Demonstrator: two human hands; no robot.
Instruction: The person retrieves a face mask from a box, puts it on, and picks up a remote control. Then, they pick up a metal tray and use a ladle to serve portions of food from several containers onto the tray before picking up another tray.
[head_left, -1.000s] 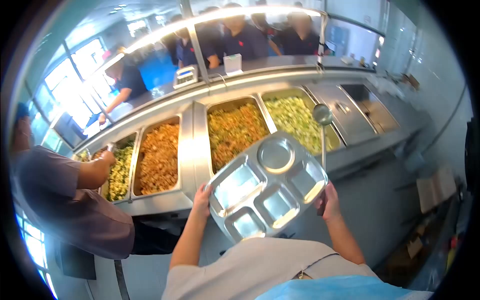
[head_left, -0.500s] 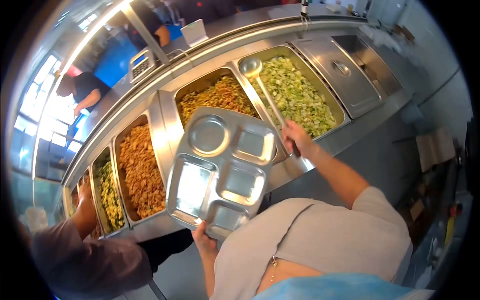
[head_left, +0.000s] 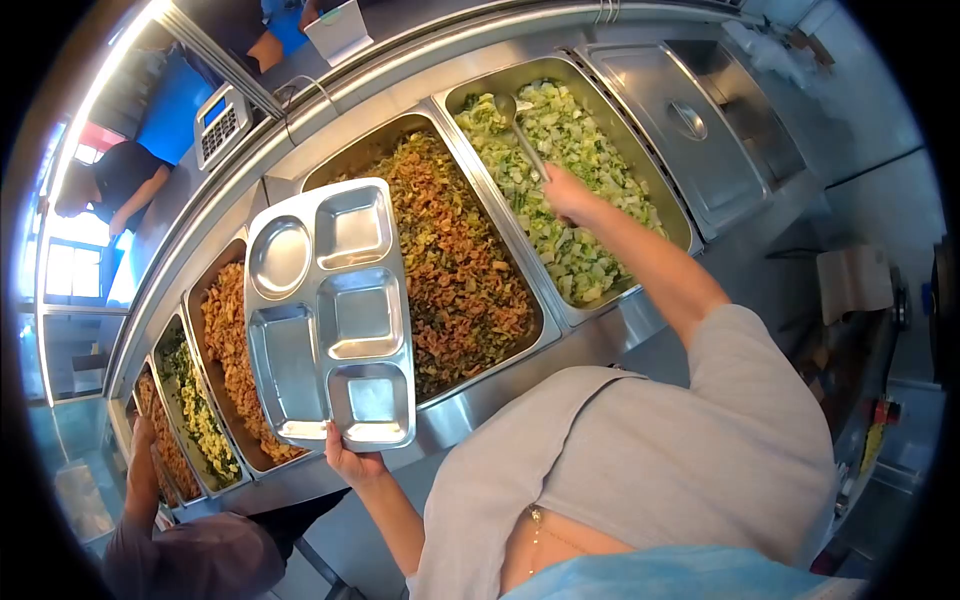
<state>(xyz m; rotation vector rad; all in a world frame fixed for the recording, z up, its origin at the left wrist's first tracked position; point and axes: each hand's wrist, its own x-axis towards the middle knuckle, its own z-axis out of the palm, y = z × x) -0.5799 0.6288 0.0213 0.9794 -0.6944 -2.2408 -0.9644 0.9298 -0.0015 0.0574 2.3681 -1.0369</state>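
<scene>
My left hand [head_left: 352, 460] grips the bottom edge of an empty metal compartment tray [head_left: 322, 300], thumb on top. The tray is held over the brown-orange food pans. In my right hand [head_left: 570, 196] is the handle of a metal ladle [head_left: 524, 140], fingers wrapped round it. The ladle's bowl rests in the chopped pale green vegetables [head_left: 590, 210], near the upper left of their pan. Between the tray and that pan lies a pan of mixed reddish-brown and green food [head_left: 455, 270].
Further left are pans of orange-brown food [head_left: 228, 340] and yellow-green food [head_left: 200, 420]. A co-worker's arm [head_left: 143, 470] reaches in at the lower left. A lidded pan [head_left: 690, 150] lies right. Beyond the counter's rim are a keypad device [head_left: 222, 125] and people.
The ladle's bowl has gone down into the green vegetables, and my right hand has moved up and left. My left hand has shifted the tray left and turned it more upright in view.
</scene>
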